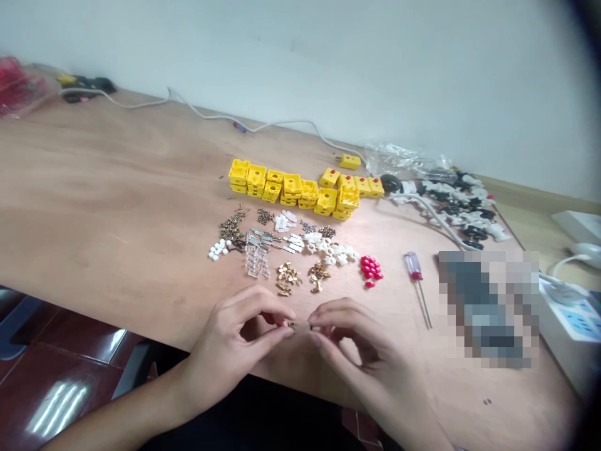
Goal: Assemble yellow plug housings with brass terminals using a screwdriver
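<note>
One tiny brass part (292,325) sits between both hands' fingers (315,320).

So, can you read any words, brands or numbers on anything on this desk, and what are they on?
No word, brand or number can be read anywhere.
The blue panel on the white power strip may carry marks, but they are too small and blurred to read.
A pixelated patch hides whatever lies under it.

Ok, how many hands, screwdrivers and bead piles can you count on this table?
Hands: 2, left hand and right hand
Screwdrivers: 1, red-handled screwdriver
Bead piles: 1, pile of red beads
Total: 4
</note>
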The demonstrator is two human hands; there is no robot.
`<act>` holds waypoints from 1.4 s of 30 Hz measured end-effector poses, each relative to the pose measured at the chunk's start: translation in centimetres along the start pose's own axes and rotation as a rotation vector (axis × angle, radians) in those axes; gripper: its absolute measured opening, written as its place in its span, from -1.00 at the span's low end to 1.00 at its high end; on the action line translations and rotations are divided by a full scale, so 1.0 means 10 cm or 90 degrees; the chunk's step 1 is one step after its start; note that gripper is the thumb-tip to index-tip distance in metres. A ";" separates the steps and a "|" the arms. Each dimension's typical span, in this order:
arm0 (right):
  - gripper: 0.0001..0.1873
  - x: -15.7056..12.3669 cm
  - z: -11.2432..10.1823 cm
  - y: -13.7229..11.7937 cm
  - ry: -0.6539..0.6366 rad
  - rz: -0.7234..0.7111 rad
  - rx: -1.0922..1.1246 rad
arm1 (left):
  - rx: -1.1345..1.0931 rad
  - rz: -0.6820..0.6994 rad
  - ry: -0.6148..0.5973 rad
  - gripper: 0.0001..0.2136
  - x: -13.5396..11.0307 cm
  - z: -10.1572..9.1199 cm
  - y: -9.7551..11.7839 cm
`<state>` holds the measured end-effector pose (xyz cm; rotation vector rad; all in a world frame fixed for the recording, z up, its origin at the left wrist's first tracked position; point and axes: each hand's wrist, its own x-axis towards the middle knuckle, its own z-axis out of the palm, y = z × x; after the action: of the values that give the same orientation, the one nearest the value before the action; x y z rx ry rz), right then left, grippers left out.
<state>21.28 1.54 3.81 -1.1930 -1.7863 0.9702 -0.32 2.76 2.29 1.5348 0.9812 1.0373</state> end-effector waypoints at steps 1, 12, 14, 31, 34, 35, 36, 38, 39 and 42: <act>-0.83 0.00 -0.04 0.01 0.004 -0.004 -0.049 | -0.008 -0.005 0.006 -0.89 0.00 0.00 0.00; -0.78 0.04 -0.04 0.23 -0.014 -0.071 -0.232 | -0.010 -0.014 -0.019 -0.83 0.05 -0.04 0.03; -0.74 0.04 -0.05 0.24 -0.015 -0.077 -0.249 | 0.001 -0.014 -0.034 -0.82 0.05 -0.04 0.02; -0.79 0.07 -0.13 0.17 0.061 -0.047 -0.328 | 0.037 -0.002 -0.064 -0.81 0.04 -0.04 0.04; -0.78 0.05 -0.13 0.17 0.081 -0.062 -0.340 | 0.048 0.003 -0.069 -0.80 0.04 -0.03 0.05; -0.79 0.05 -0.13 0.17 0.081 -0.066 -0.342 | 0.055 0.005 -0.073 -0.80 0.04 -0.03 0.05; -0.79 0.05 -0.12 0.18 0.077 -0.069 -0.344 | 0.063 0.007 -0.077 -0.80 0.04 -0.03 0.05; -0.80 0.05 -0.10 0.19 0.065 -0.072 -0.346 | 0.078 0.012 -0.086 -0.80 0.05 -0.02 0.06; -0.80 0.05 -0.10 0.19 0.061 -0.074 -0.348 | 0.083 0.014 -0.087 -0.80 0.05 -0.01 0.06; -0.79 0.06 -0.10 0.19 0.068 -0.085 -0.366 | 0.090 0.019 -0.087 -0.81 0.04 -0.01 0.06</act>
<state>22.69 2.81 2.65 -1.4076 -2.0962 0.3061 -0.23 3.03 2.90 1.7167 0.9556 0.8858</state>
